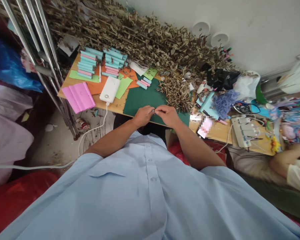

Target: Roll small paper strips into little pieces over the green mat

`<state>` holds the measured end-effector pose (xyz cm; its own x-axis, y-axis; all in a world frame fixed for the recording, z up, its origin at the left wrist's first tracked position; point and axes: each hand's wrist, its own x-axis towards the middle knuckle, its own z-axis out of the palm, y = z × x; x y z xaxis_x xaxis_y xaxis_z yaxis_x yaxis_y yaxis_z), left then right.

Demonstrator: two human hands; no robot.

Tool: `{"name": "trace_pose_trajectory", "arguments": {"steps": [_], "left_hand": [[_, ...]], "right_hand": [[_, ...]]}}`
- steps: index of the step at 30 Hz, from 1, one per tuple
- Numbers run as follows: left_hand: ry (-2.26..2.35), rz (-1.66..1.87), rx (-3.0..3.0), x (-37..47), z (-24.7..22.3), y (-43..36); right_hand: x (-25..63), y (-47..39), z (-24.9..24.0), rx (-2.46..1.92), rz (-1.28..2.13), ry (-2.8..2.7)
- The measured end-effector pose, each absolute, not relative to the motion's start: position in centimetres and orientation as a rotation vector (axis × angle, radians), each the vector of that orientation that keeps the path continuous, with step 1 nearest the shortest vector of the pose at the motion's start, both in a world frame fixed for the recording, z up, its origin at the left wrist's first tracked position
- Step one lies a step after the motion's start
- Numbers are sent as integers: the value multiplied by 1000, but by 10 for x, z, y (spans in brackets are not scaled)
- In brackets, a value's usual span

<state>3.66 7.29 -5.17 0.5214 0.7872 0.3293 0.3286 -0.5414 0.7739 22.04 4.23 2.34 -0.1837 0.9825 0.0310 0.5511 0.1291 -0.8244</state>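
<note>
Over the front edge of a green cutting mat [145, 98], my left hand [143, 115] and my right hand [168, 115] meet with fingertips pinched together. A small dark-bluish thing shows between them, too small to name. Just behind my right hand lies a heap of dried leaves [178, 93]. A few blue and pink paper rolls [143, 83] rest at the mat's back left. More paper rolls [87, 65] are stacked farther left, on sheets of green and orange paper [96, 88].
Long dried leafy stalks [140, 36] cover the table's back. A white power bank [110, 89] with a cable and pink paper [78, 96] lie left. To the right are a phone [205, 127], purple yarn [225, 103] and a power strip [241, 130]. Metal crutches [43, 43] lean at left; another person's arm [287, 160] shows right.
</note>
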Motion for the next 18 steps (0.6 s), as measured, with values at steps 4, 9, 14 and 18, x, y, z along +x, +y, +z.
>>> {"name": "trace_pose_trajectory", "arguments": {"steps": [4, 9, 14, 18], "left_hand": [[903, 890, 2131, 37, -52, 73], [916, 917, 2117, 38, -52, 74], [853, 976, 2012, 36, -50, 75], [797, 1046, 1875, 32, -47, 76]], "right_hand": [[218, 46, 23, -1484, 934, -1853], [216, 47, 22, -1527, 875, -1818], [219, 45, 19, -1537, 937, -1659], [218, 42, 15, -1493, 1067, -1394]]}}
